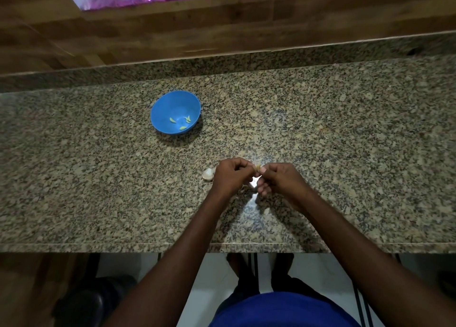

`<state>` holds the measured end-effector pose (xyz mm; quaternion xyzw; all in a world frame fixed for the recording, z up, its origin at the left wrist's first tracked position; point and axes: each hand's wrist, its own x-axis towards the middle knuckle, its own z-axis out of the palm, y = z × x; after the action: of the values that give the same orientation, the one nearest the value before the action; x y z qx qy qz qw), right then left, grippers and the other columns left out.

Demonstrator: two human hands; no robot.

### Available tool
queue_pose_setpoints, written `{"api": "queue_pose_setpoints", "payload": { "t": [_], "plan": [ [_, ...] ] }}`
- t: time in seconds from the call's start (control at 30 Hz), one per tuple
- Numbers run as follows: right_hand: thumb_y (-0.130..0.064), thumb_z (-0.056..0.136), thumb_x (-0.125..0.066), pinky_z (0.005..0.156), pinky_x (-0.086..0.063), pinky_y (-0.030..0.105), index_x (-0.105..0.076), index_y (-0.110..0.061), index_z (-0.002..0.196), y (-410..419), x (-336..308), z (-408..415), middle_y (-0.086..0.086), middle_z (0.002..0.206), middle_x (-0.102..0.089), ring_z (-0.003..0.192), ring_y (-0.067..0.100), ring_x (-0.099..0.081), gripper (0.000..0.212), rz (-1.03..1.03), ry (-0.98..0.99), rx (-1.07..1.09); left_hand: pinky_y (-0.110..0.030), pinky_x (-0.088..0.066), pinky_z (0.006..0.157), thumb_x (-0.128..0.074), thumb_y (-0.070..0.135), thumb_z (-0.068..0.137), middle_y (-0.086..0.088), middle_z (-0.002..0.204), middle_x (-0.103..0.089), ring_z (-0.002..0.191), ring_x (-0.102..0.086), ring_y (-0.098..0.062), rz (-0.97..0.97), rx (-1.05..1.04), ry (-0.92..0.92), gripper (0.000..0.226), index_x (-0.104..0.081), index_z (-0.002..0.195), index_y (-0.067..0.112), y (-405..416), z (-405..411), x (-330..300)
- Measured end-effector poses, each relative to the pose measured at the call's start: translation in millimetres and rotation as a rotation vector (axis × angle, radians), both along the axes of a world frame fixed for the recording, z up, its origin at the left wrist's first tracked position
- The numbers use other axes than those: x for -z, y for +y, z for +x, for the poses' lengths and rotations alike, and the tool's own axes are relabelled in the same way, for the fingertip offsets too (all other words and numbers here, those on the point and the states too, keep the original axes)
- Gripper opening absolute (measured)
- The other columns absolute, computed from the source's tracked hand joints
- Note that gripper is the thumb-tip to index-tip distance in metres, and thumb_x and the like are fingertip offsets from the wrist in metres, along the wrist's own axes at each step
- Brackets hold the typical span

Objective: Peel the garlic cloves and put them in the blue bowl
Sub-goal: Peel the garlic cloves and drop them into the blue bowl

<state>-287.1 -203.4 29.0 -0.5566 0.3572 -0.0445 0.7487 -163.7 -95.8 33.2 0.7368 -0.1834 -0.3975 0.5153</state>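
Observation:
A blue bowl (175, 104) stands on the granite counter at the back left, with several peeled pale cloves (172, 120) lying in it. Near the counter's middle my left hand (230, 175) and my right hand (278, 178) meet, both pinching one small garlic clove (257, 165) between their fingertips. A bit of papery skin shows at the clove. A piece of unpeeled garlic (208, 173) lies on the counter, just left of my left hand. Most of the held clove is hidden by my fingers.
The speckled granite counter (345, 134) runs the full width, with a raised ledge behind it and a wooden wall above. Its front edge is close to my body. Scraps of skin (244, 186) lie under my hands.

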Motion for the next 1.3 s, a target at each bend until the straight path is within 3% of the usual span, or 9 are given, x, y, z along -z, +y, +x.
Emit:
{"api": "queue_pose_setpoints", "payload": {
  "t": [0.3,0.47,0.67,0.87,1.0,1.07,1.13,1.2,1.3],
  "plan": [
    [-0.009,0.102,-0.054,0.045,-0.047,0.024,-0.067,0.006,0.084,2,14,-4,0.014,0.062,-0.064,0.048,0.019,-0.06,0.027,0.014,0.07,0.017,-0.028,-0.056,0.059,-0.076,0.012,0.08,-0.003,0.064,-0.072,0.059,-0.068,-0.014,0.2,0.023,-0.113,0.008,-0.073,0.072,0.011,7,1,15],
    [-0.011,0.103,-0.052,0.041,-0.044,0.023,-0.065,0.002,0.078,2,25,-3,0.012,0.06,-0.059,0.046,0.017,-0.056,0.031,0.031,0.112,0.147,-0.023,-0.053,0.058,-0.075,0.007,0.08,-0.004,0.058,-0.069,0.05,-0.065,-0.01,0.307,0.134,-0.009,0.007,-0.074,0.073,0.004,8,3,15],
    [-0.018,0.103,-0.054,0.041,-0.039,0.023,-0.065,0.001,0.078,0,18,-5,0.011,0.058,-0.06,0.045,0.018,-0.055,0.033,-0.039,0.111,0.047,-0.018,-0.043,0.05,-0.09,0.027,0.071,0.011,0.057,-0.065,0.051,-0.059,0.001,0.437,0.154,-0.388,0.027,-0.066,0.06,0.02,7,4,21],
    [-0.021,0.103,-0.055,0.042,-0.038,0.023,-0.064,0.0,0.077,-3,14,-10,0.011,0.058,-0.06,0.044,0.017,-0.053,0.035,-0.152,0.102,-0.047,-0.01,-0.042,0.044,-0.072,-0.001,0.087,0.007,0.054,-0.064,0.041,-0.059,0.002,0.388,0.208,-0.368,0.013,-0.079,0.082,0.008,5,11,14],
    [-0.02,0.104,-0.054,0.043,-0.038,0.02,-0.064,0.0,0.077,-4,11,-10,0.01,0.058,-0.061,0.044,0.016,-0.053,0.034,-0.161,0.098,-0.085,-0.023,-0.053,0.053,-0.08,0.013,0.081,0.012,0.062,-0.07,0.053,-0.065,-0.004,0.426,0.241,-0.518,0.009,-0.08,0.075,0.019,6,12,13],
    [-0.021,0.103,-0.055,0.044,-0.039,0.02,-0.064,0.0,0.076,-5,10,-9,0.01,0.058,-0.061,0.044,0.017,-0.053,0.035,-0.177,0.106,-0.108,-0.024,-0.048,0.054,-0.084,0.021,0.076,0.012,0.065,-0.071,0.057,-0.063,-0.005,0.455,0.216,-0.579,0.01,-0.076,0.069,0.02,5,12,10],
    [-0.02,0.102,-0.056,0.044,-0.039,0.02,-0.064,0.0,0.076,-5,10,-8,0.011,0.058,-0.06,0.043,0.017,-0.052,0.035,-0.192,0.12,-0.117,-0.022,-0.044,0.055,-0.088,0.022,0.072,0.01,0.065,-0.068,0.059,-0.062,-0.006,0.463,0.191,-0.561,0.02,-0.069,0.067,0.02,5,12,9],
    [-0.019,0.102,-0.057,0.043,-0.04,0.02,-0.064,0.003,0.076,-6,9,-6,0.011,0.056,-0.06,0.042,0.016,-0.051,0.035,-0.215,0.141,-0.126,-0.023,-0.05,0.059,-0.086,0.009,0.073,0.005,0.068,-0.069,0.061,-0.065,-0.011,0.357,0.171,-0.416,0.021,-0.067,0.072,0.019,6,13,11],
    [-0.018,0.102,-0.057,0.043,-0.04,0.019,-0.064,0.006,0.078,-5,10,-5,0.008,0.054,-0.06,0.039,0.013,-0.05,0.035,-0.24,0.161,-0.147,-0.038,-0.063,0.068,-0.075,-0.006,0.082,-0.012,0.081,-0.076,0.07,-0.075,-0.028,0.105,0.178,-0.125,0.021,-0.075,0.098,0.009,10,14,7]
  ]
}}
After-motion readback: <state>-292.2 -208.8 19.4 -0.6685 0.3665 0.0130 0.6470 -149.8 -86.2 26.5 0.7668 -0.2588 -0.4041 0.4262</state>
